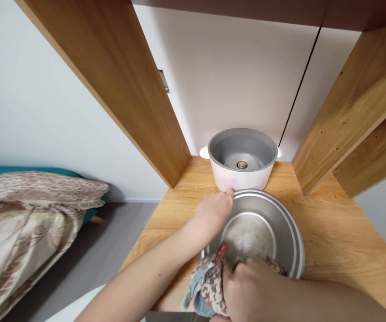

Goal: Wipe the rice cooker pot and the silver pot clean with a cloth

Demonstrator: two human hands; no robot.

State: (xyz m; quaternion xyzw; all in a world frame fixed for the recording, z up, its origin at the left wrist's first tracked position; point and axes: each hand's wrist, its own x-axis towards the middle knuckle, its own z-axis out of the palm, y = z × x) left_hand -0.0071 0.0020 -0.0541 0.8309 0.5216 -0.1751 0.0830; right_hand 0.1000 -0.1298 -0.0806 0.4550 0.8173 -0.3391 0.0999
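A round grey metal pot (249, 232) with a stepped rim stands on the wooden tabletop in front of me. My left hand (215, 209) is closed on its far left rim, thumb over the edge. In my right hand (246, 286) is bunched a brown-and-white patterned cloth (213, 279) with a blue-grey side and a red tag. This hand presses the cloth at the pot's near side, and part of the cloth hangs over the rim. Just behind the pot sits a pale pink rice cooker body (243, 176), lidless, its grey inside showing a round metal centre piece.
Wooden posts (112, 89) rise at left and right of the wooden tabletop (333, 241), with a dark board (246, 11) overhead. A white wall stands behind, crossed by a black line. At left, a patterned cover (28, 223) drapes over teal furniture.
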